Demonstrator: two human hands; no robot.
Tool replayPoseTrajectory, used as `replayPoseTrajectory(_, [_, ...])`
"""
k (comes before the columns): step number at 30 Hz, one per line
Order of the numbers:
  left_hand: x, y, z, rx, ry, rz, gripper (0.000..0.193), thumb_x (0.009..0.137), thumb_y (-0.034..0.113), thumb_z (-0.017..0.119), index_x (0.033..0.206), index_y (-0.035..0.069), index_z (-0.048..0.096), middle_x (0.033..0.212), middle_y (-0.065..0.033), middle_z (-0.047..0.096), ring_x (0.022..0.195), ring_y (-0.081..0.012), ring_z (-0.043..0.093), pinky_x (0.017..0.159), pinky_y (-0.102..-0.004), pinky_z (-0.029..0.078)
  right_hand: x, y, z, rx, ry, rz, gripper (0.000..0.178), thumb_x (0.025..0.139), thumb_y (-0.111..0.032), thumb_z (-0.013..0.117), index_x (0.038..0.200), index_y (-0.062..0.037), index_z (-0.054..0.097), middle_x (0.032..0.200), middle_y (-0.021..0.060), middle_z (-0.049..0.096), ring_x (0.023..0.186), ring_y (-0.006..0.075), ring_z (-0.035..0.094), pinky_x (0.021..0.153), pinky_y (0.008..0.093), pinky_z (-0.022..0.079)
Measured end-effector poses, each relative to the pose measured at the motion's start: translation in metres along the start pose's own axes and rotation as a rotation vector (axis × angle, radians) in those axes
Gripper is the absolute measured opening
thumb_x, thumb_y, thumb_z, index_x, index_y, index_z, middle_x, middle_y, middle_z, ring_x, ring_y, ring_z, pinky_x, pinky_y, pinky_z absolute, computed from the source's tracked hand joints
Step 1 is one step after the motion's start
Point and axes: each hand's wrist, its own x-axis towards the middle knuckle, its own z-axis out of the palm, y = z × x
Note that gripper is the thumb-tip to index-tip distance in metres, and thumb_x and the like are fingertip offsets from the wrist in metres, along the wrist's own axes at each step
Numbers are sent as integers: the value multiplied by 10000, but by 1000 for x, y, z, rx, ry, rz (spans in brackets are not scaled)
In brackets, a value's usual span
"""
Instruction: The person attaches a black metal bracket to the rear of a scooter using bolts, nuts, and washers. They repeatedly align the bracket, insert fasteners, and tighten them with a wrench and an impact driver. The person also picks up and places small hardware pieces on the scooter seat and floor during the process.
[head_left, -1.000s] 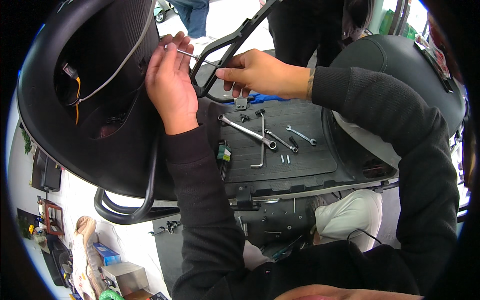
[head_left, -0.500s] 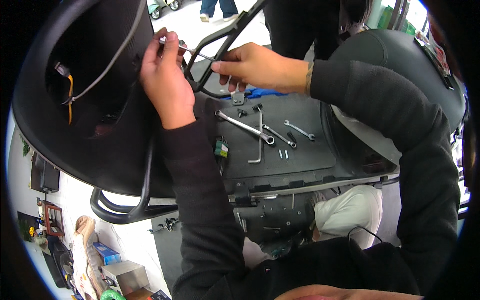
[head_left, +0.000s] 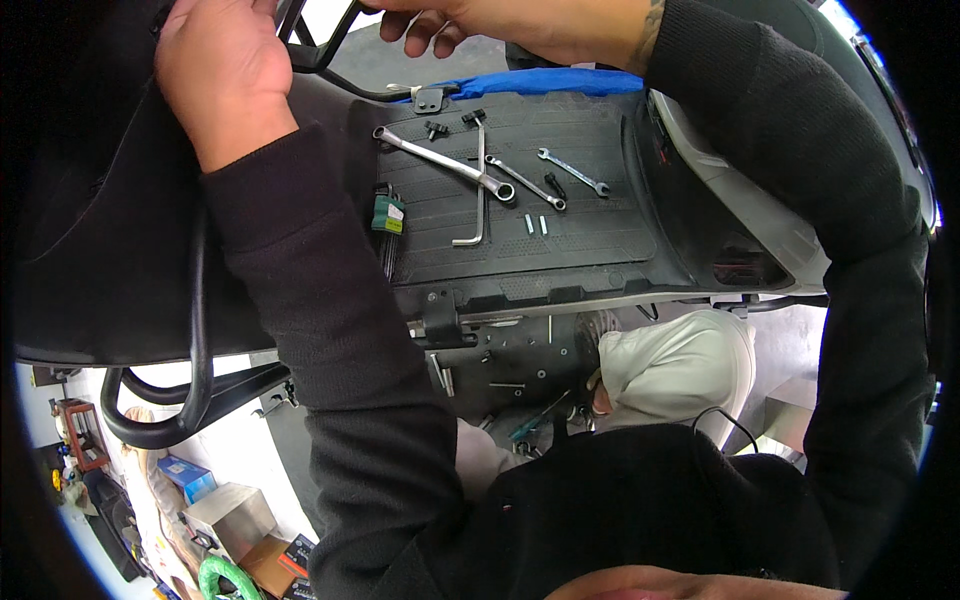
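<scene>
My left hand point(head_left: 225, 80) is raised against the scooter's black front panel point(head_left: 110, 220), beside a black tubular bracket point(head_left: 318, 58). Its fingertips run out of the picture at the top. On the bracket's other side, my right hand point(head_left: 520, 25) has its fingers curled and its thumb at the upper edge; whatever the pinch holds is cut off. Below both hands, the footboard point(head_left: 590, 235) carries a large ring wrench point(head_left: 440, 163) lying across a long hex key point(head_left: 481, 205). Beside them lie a smaller wrench point(head_left: 525, 184), an open-ended wrench point(head_left: 573, 171) and a black bolt point(head_left: 554, 185).
Two silver pins point(head_left: 530, 225) and a green-holdered hex key set point(head_left: 388, 214) also lie on the footboard. A black tube guard point(head_left: 202, 330) juts out at the left. Loose bolts and a screwdriver point(head_left: 540, 415) lie on the floor near my pale-trousered knee point(head_left: 675, 365).
The view has shifted, so both hands and the bracket sit higher and further left in it. The thin metal rod between my right fingers has gone out of view. The tools lie unchanged.
</scene>
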Motion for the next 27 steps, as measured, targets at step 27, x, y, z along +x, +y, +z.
replayPoseTrajectory(27, [5, -8, -28, 9, -245, 81, 374, 1021, 56, 647, 1347, -107, 559, 1167, -188, 696, 1023, -270, 707, 969, -383, 568, 8, 4, -5, -50, 8, 26, 286, 991, -212, 643, 976, 57, 738, 874, 82, 747, 743, 135, 697, 660, 290, 569])
